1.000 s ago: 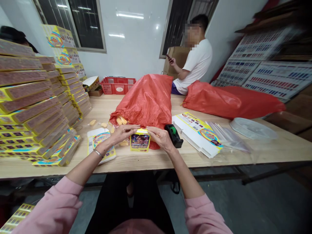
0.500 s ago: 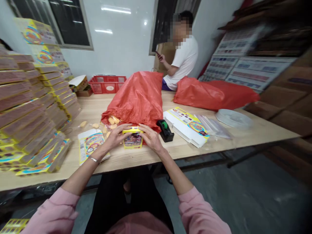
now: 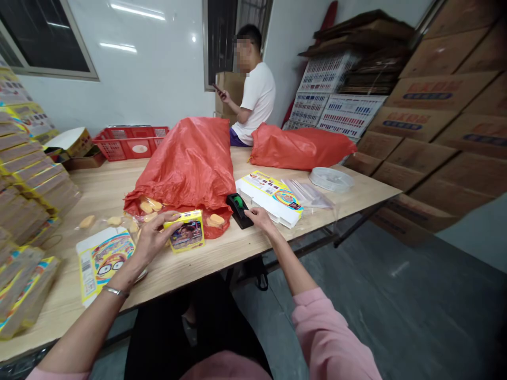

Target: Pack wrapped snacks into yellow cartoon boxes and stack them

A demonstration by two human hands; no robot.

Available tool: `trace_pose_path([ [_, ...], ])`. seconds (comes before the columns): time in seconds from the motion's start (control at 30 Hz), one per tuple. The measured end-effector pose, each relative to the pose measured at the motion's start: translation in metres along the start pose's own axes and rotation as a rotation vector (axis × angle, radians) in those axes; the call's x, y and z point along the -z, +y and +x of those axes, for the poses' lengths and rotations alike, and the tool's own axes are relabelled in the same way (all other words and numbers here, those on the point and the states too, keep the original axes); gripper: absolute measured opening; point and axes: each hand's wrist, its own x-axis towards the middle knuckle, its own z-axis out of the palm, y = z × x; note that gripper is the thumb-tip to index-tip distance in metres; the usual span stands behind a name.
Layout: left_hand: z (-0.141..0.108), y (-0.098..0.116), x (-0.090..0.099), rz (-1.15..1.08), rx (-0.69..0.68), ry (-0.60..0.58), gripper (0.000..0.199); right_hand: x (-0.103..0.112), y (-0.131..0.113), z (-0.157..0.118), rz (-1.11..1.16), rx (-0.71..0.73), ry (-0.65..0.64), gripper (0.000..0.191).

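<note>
My left hand (image 3: 155,236) is closed round the upper left of a small yellow box (image 3: 187,232), which stands upright on the table with a picture on its front. My right hand (image 3: 260,219) pinches at the front end of a black tape dispenser (image 3: 240,215) with a green core; the clear tape between the fingertips is too fine to make out. Behind the box lies a red woven sack (image 3: 189,158), its mouth towards me. Wrapped yellow pieces (image 3: 150,206) spill from it. A flat printed carton (image 3: 106,261) lies left of my left hand.
Stacked packed boxes (image 3: 29,179) rise at the left. A red basket (image 3: 132,142) stands behind. Right of the dispenser lie flat cartons (image 3: 273,195), clear plastic bags (image 3: 307,192) and a round clear lid (image 3: 331,178). Beyond a second red sack (image 3: 301,146), a person (image 3: 257,92) holds a phone.
My right hand has left the yellow box and moved right to the tape dispenser. My left hand still holds the box, now turned slightly. The view has swung right.
</note>
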Motion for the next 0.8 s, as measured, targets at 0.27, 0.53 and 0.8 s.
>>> trace_pose_path([
  [0.27,0.000,-0.005,0.001,0.036,-0.023,-0.020,0.039,0.000,0.008,-0.007,0.266,-0.117,-0.029,0.045],
  [0.53,-0.001,-0.004,-0.002,0.075,-0.081,0.019,0.032,-0.006,0.026,-0.044,0.163,-0.119,0.173,0.024],
  [0.8,-0.015,0.012,-0.006,0.153,-0.161,0.072,0.025,-0.068,-0.068,-0.102,0.443,0.033,-0.102,0.031],
])
